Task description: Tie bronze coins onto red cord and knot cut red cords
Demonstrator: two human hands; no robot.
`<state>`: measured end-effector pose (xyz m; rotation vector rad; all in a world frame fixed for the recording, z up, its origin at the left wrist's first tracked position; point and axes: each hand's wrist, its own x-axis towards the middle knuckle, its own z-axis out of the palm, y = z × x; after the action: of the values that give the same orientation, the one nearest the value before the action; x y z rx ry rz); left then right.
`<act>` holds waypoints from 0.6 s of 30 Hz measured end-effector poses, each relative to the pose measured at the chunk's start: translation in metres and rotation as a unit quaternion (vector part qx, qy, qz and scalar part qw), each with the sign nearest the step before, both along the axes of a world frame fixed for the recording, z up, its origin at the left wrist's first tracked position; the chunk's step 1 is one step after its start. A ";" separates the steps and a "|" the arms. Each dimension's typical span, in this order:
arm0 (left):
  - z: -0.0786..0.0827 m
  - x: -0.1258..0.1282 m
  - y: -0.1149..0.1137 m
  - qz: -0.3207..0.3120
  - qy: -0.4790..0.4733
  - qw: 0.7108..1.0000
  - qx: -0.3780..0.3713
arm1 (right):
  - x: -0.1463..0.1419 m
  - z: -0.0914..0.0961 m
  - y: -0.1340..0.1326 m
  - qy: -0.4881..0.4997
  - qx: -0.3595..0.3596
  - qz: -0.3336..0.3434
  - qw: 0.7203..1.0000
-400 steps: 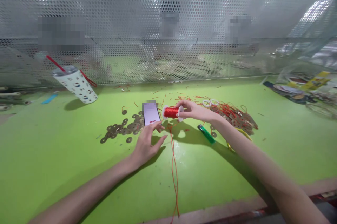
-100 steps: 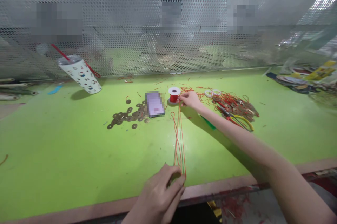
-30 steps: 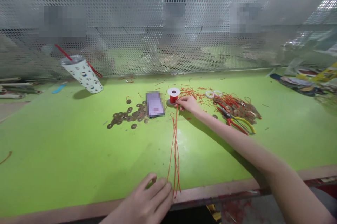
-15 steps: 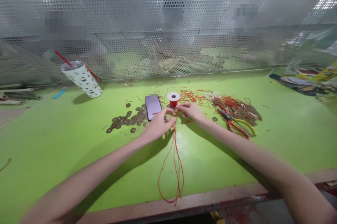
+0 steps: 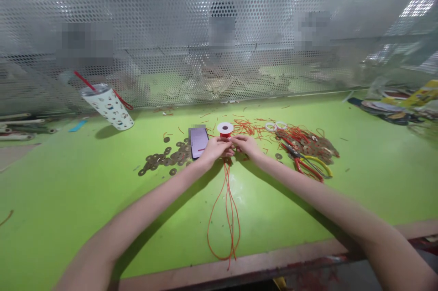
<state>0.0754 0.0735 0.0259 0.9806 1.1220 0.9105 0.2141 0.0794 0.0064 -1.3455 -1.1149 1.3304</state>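
Observation:
Both arms reach far out over the green table (image 5: 68, 200). My left hand (image 5: 216, 148) and my right hand (image 5: 247, 145) meet just in front of an upright spool of red cord (image 5: 225, 129). Each hand is pinched on the red cord (image 5: 228, 209) close to the spool. From the hands the cord runs back in several long loops that end at the near table edge. A phone (image 5: 199, 141) lies face up just left of my left hand.
A heap of brass coins (image 5: 164, 159) lies left of the phone. Right of my hands are pliers with yellow and red handles (image 5: 310, 165), two white rings (image 5: 275, 125) and a tangle of red cord with coins (image 5: 313, 142). A patterned cup with a straw (image 5: 107, 107) stands back left before a perforated metal screen (image 5: 219, 31).
My left hand left the cord loops at the near table edge and reached forward to the spool. It now pinches the cord beside my right hand. The loops lie slack.

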 end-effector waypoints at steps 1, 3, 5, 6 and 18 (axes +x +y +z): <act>-0.001 0.000 0.000 0.004 -0.005 1.000 0.003 | 0.000 0.000 0.000 0.002 0.000 0.001 1.000; -0.004 0.000 0.000 0.010 -0.013 1.000 0.008 | -0.001 0.000 0.001 0.001 -0.002 0.005 1.000; -0.007 0.001 -0.001 0.013 -0.016 1.000 0.011 | -0.001 0.001 0.001 -0.005 -0.006 0.015 1.000; -0.009 0.001 -0.001 0.014 -0.017 1.000 0.011 | -0.001 0.003 0.000 -0.011 -0.008 0.023 1.000; -0.023 0.003 -0.006 0.044 -0.005 0.998 0.047 | 0.121 0.051 -0.056 -0.523 0.176 0.099 0.828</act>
<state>0.0781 0.0677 0.0029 1.0079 1.1296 1.0460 0.3353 0.0237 0.0570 -1.7172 -2.1479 0.3562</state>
